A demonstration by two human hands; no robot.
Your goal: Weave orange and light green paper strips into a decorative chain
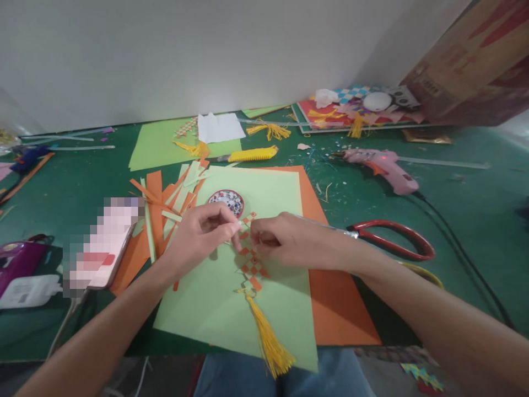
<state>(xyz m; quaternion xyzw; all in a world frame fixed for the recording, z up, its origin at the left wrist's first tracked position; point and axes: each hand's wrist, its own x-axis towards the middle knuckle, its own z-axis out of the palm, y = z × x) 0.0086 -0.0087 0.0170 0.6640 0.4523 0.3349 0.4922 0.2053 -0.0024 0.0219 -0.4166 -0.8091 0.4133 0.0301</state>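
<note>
My left hand [209, 231] is closed in a pinch over the pale green paper [215, 309], with thumb and forefinger together. A tiny pale bit may be at the fingertips, too small to name. Beside it, my right hand [281, 240] is curled over a woven orange-and-pale-green paper ornament [252, 270], covering its middle; whatever its fingers hold is hidden. A yellow tassel [268, 342] lies at the ornament's lower end, hanging past the paper's near edge. Just behind my left hand stands a round dish [227, 202] of small googly eyes.
Red-handled scissors [392, 240] lie right of my right hand, beyond orange paper [343, 309]. A pink glue gun [384, 165] trails a black cord. A yellow cutter [254, 154] lies behind. Paper strips [155, 193] and a charging phone [103, 242] are left.
</note>
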